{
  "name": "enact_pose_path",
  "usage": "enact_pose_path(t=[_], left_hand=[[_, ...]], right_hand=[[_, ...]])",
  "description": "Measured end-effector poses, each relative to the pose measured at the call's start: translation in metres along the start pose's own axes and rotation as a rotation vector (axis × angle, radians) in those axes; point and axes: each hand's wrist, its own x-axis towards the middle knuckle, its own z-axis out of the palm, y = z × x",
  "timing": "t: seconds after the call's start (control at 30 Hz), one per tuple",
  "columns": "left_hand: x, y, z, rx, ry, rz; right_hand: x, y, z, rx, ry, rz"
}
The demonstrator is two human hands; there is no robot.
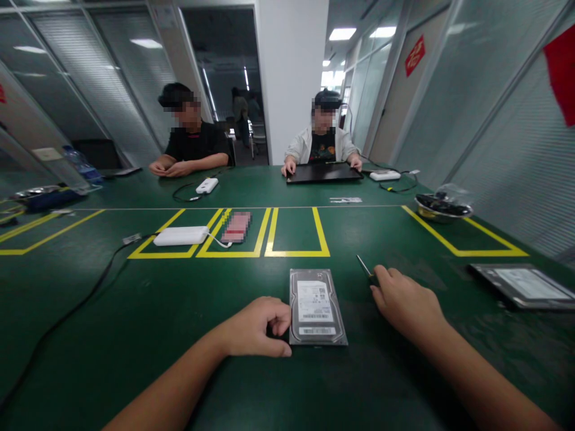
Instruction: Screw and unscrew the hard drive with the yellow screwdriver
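A silver hard drive [317, 308] with a white printed label lies flat on the green table in front of me. My left hand [263, 326] rests at the drive's left edge, its fingers loosely curled and the thumb apart from them; nothing shows in its grasp. To the right of the drive, my right hand [402, 296] is closed around a small screwdriver [365, 266]. Its thin metal shaft points up and left, away from the drive, while the handle is hidden in my fingers.
Another drive [525, 286] lies at right, below a metal bowl [442, 206] of dark items. Yellow tape marks rectangles [296, 253]. A white power bank [181, 236] connects to a phone [236, 227]. Across the table sit two people, one holding a dark panel [324, 173].
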Motion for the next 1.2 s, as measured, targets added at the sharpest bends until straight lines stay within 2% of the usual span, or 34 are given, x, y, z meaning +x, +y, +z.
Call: enact_pose_path(t=[0.13, 0.23, 0.4, 0.53, 0.63, 0.7, 0.77, 0.97, 1.2], left_hand=[[0.0, 0.0, -0.001, -0.06, 0.0, -0.016], [-0.001, 0.002, -0.003, -0.126, 0.006, -0.02], [-0.001, 0.0, -0.002, -0.279, 0.075, -0.064], [0.005, -0.004, 0.004, -0.354, 0.25, -0.113], [0.013, -0.004, 0.012, -0.428, 0.441, -0.162], [0.018, -0.004, 0.017, -0.387, 0.566, -0.226], [0.023, -0.005, 0.023, -0.32, 0.64, -0.294], [0.032, -0.002, 0.033, -0.182, 0.677, -0.426], [0.046, 0.014, 0.04, -0.169, 0.704, -0.535]], right_hand=[[0.0, -0.002, -0.001, -0.013, 0.127, -0.065], [-0.002, -0.008, 0.0, 0.072, 0.217, -0.152], [-0.009, -0.026, 0.006, 0.509, 0.159, -0.299], [-0.016, -0.039, 0.009, 0.736, 0.112, -0.334], [-0.02, -0.043, 0.013, 0.738, 0.085, -0.372], [-0.022, -0.044, 0.015, 0.7, 0.067, -0.388], [-0.023, -0.045, 0.018, 0.659, 0.068, -0.392], [-0.026, -0.052, 0.018, 0.611, 0.098, -0.314], [-0.026, -0.052, 0.015, 0.598, 0.064, -0.355]])
